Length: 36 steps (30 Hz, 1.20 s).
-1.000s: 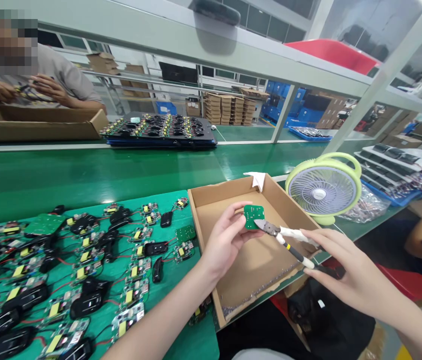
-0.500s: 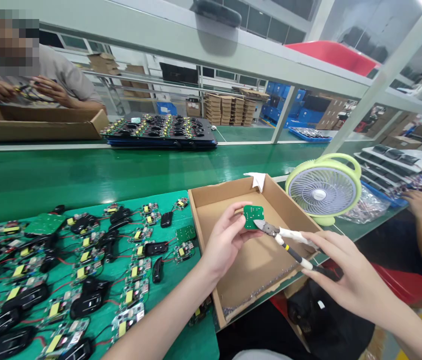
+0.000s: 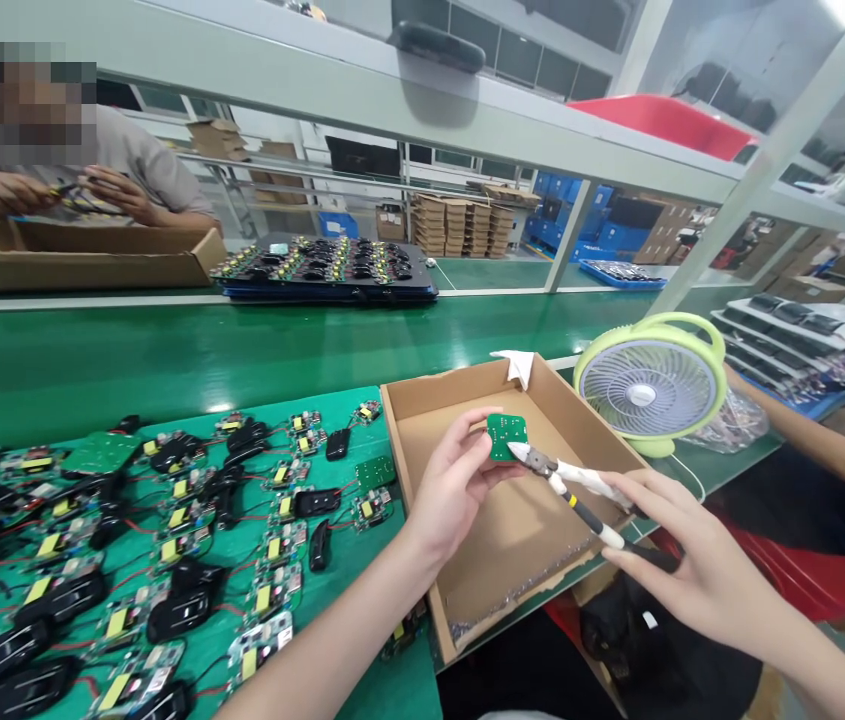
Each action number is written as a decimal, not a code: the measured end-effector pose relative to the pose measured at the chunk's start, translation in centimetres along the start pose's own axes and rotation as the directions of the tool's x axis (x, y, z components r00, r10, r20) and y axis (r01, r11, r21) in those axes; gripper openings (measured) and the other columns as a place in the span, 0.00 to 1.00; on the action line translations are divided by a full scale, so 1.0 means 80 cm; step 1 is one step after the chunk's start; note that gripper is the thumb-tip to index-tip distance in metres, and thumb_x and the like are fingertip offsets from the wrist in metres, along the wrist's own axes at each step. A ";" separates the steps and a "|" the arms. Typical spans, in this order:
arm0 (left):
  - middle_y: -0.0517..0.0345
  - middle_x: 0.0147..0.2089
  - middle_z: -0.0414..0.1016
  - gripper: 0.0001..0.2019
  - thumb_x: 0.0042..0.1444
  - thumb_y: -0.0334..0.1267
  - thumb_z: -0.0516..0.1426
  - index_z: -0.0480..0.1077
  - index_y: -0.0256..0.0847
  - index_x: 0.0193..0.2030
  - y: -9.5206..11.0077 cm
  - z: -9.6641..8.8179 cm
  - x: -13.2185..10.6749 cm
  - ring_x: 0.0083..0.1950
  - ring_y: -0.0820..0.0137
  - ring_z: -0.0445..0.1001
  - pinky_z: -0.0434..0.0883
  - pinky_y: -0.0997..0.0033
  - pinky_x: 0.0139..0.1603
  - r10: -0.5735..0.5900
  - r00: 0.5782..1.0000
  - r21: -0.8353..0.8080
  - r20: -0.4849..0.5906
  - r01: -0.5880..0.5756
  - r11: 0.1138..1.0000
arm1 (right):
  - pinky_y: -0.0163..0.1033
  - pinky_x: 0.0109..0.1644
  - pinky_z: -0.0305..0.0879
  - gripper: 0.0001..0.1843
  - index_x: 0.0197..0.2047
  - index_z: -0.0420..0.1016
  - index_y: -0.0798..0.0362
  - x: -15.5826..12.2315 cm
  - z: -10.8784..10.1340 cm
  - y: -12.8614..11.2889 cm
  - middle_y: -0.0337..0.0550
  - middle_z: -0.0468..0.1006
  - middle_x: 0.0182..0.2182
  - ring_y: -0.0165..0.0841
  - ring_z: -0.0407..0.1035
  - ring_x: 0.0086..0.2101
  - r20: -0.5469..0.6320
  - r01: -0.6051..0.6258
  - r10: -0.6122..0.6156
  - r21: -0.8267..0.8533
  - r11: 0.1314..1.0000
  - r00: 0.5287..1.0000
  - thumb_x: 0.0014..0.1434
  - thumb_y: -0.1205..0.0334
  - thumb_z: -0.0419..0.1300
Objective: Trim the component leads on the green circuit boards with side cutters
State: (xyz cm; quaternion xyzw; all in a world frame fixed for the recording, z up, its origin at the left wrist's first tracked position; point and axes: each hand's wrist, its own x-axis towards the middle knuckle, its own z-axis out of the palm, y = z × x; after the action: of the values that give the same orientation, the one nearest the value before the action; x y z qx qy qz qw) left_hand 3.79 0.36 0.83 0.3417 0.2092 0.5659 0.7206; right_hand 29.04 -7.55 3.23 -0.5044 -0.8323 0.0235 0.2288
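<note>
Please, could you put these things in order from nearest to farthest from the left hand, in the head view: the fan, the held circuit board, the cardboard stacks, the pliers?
1. Circuit board: in the grip of the left hand.
2. Pliers: just right of it.
3. Fan: farther right, beyond the tray.
4. Cardboard stacks: far background.

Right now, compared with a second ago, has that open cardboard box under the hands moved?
No. The cardboard box keeps its place beside the light-green fan; both shift slightly together in the picture, which looks like camera movement.
</note>
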 end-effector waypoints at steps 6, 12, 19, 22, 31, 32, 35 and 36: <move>0.53 0.46 0.81 0.15 0.58 0.43 0.65 0.73 0.44 0.51 -0.002 -0.001 -0.002 0.46 0.63 0.81 0.78 0.63 0.48 0.017 1.000 0.011 0.003 -0.017 1.000 | 0.48 0.57 0.74 0.29 0.69 0.60 0.40 -0.001 0.002 -0.001 0.49 0.74 0.56 0.44 0.72 0.56 0.073 -0.077 0.068 0.119 0.990 0.995 0.67 0.57 0.61; 0.54 0.47 0.81 0.14 0.58 0.43 0.65 0.75 0.45 0.50 -0.003 -0.002 -0.001 0.46 0.64 0.80 0.77 0.63 0.48 0.041 0.999 0.003 0.017 -0.041 0.999 | 0.46 0.57 0.75 0.29 0.68 0.61 0.38 0.000 0.001 -0.009 0.47 0.74 0.57 0.43 0.72 0.56 0.072 -0.082 0.072 0.148 0.986 0.995 0.66 0.57 0.61; 0.54 0.49 0.81 0.14 0.57 0.42 0.66 0.75 0.44 0.49 0.002 0.001 -0.001 0.45 0.66 0.81 0.77 0.67 0.47 0.029 1.000 -0.018 -0.008 -0.029 0.999 | 0.46 0.60 0.72 0.30 0.69 0.60 0.39 0.000 0.005 -0.009 0.47 0.72 0.59 0.43 0.69 0.59 -0.052 -0.030 0.032 0.027 0.999 0.998 0.66 0.58 0.61; 0.54 0.49 0.81 0.14 0.58 0.42 0.66 0.74 0.44 0.50 0.003 0.001 -0.001 0.47 0.64 0.81 0.78 0.64 0.49 0.026 1.000 -0.017 -0.002 -0.026 1.000 | 0.49 0.61 0.71 0.34 0.71 0.57 0.41 -0.001 0.007 -0.006 0.49 0.71 0.60 0.46 0.68 0.60 -0.075 -0.026 0.024 -0.020 0.999 0.997 0.66 0.57 0.62; 0.55 0.48 0.82 0.16 0.55 0.43 0.68 0.75 0.44 0.50 0.000 0.000 -0.001 0.46 0.64 0.82 0.79 0.64 0.47 0.017 1.000 -0.044 0.006 -0.017 0.999 | 0.49 0.59 0.69 0.35 0.73 0.56 0.44 0.000 0.010 -0.006 0.51 0.71 0.58 0.46 0.68 0.57 -0.113 0.026 -0.033 -0.060 0.998 0.993 0.66 0.59 0.62; 0.55 0.47 0.82 0.17 0.55 0.43 0.68 0.75 0.44 0.50 0.000 0.000 -0.001 0.46 0.64 0.82 0.79 0.65 0.47 0.019 1.000 -0.047 0.003 -0.018 0.999 | 0.49 0.59 0.69 0.35 0.73 0.56 0.45 0.000 0.011 -0.005 0.51 0.72 0.58 0.46 0.68 0.57 -0.123 0.042 -0.050 -0.069 0.997 0.991 0.66 0.60 0.62; 0.55 0.46 0.82 0.17 0.54 0.43 0.69 0.75 0.43 0.49 0.001 0.000 -0.001 0.46 0.64 0.82 0.79 0.65 0.46 0.024 1.000 -0.054 0.000 -0.024 0.998 | 0.49 0.58 0.68 0.35 0.73 0.56 0.46 0.001 0.011 -0.003 0.52 0.72 0.58 0.46 0.68 0.56 -0.139 0.079 -0.092 -0.094 0.992 0.986 0.66 0.60 0.62; 0.55 0.46 0.83 0.17 0.54 0.43 0.69 0.76 0.43 0.49 0.001 0.000 0.000 0.46 0.64 0.82 0.79 0.65 0.46 0.025 1.000 -0.055 0.001 -0.025 0.998 | 0.49 0.58 0.68 0.36 0.74 0.55 0.47 0.001 0.010 -0.002 0.52 0.72 0.58 0.46 0.68 0.56 -0.140 0.087 -0.101 -0.099 0.991 0.985 0.66 0.60 0.62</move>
State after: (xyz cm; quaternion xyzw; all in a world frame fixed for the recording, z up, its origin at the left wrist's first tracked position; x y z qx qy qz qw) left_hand 3.77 0.33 0.89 0.3246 0.1886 0.5801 0.7229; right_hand 28.52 -7.42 2.56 -0.4750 -0.8365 -0.0628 0.2658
